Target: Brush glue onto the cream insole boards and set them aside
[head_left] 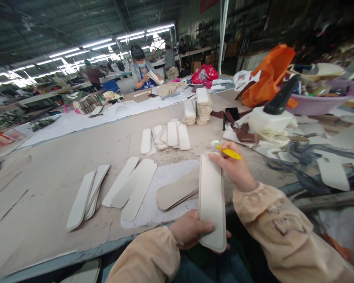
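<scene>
A long white panel (212, 200) with rounded corners is tilted upright at the table's front edge. My left hand (191, 230) is closed round its lower end, thumb on the face and fingertips behind. At its top end, my right hand (236, 165) pinches the upper edge while also holding a small yellow-handled brush (230, 152) whose pale tip points left. Just left of the held panel, a stack of beige panels (177, 190) lies on a white sheet (168, 169). Further left are overlapping white panels (140, 188) and another fanned group (82, 200).
Two piles of white panels (203, 106) and a loose group (166, 135) lie further back. On the right sit a white jug (271, 122), an orange bag (265, 74), a purple basin (321, 100) and grey straps (301, 157). Across the table, a masked co-worker (143, 70) handles a panel.
</scene>
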Tool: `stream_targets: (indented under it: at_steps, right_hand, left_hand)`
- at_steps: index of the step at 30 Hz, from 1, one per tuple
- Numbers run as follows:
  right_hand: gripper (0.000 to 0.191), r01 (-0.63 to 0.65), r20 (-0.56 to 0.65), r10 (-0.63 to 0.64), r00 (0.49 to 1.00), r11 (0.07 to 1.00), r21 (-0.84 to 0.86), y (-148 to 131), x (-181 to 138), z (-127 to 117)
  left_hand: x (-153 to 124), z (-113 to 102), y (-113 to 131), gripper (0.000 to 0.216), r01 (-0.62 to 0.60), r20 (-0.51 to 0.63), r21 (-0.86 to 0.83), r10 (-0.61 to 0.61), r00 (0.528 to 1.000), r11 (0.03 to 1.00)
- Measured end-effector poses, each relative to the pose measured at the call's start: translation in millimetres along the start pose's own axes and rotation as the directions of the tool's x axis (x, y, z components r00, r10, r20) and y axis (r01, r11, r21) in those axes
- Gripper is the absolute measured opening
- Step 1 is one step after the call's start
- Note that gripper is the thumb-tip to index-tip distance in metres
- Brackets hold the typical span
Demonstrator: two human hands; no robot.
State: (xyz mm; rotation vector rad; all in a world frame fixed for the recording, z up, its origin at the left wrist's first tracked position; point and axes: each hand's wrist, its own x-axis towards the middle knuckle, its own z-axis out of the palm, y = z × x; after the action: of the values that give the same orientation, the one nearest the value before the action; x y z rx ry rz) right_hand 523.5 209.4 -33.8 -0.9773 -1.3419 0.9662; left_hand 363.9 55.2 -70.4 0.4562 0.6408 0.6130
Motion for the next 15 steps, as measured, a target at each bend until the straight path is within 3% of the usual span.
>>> stream_targets:
  at_steps: [4,8,15]
  right_hand:
    - [0.045,-0.038,0.096,0.024,0.995,0.988,0.151,1.6,-0.6,-1.7]
    - [0.050,-0.050,0.092,0.038,0.995,0.990,0.132,-0.2,-1.2,-1.9]
    - [0.051,-0.049,0.065,0.041,0.997,0.989,0.137,1.0,-1.2,-1.3]
  left_hand:
    - [-0.6,-0.4,1.4,0.048,0.001,0.014,-0.002,-0.001,1.000,1.000]
    - [1.2,-2.8,-0.4,0.049,0.009,0.026,-0.005,-0.008,1.000,1.000]
    - [0.8,-1.1,2.5,0.052,-0.032,-0.063,0.044,0.034,0.997,0.999]
